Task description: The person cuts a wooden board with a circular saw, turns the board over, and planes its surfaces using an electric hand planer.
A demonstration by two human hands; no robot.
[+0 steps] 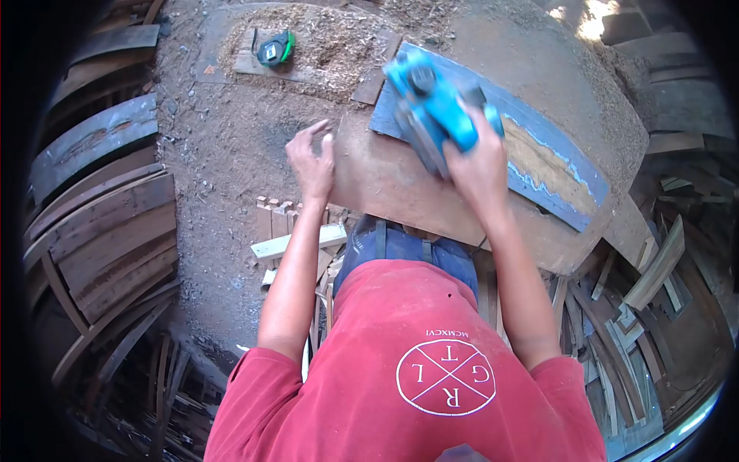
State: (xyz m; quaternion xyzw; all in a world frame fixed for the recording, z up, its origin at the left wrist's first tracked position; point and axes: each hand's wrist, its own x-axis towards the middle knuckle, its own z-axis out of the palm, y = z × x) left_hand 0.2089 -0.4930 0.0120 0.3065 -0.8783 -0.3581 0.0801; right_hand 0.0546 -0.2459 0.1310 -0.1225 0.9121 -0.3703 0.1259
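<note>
A blue electric hand planer, blurred by motion, is gripped by its rear handle in my right hand. It is over the left part of a long plank with blue-grey paint. Toward the plank's right side, a stretch of bare brown wood shows, with ragged paint along its edges. The plank lies slantwise on a wide brown board. My left hand is off the planer, near the board's left edge, with fingers apart and nothing in it. Whether the planer's sole touches the plank is hidden.
A green and black tape measure rests on a small board among wood shavings. Stacked planks line the left side. Offcuts are piled at lower right, and short wood pieces lie below my left hand.
</note>
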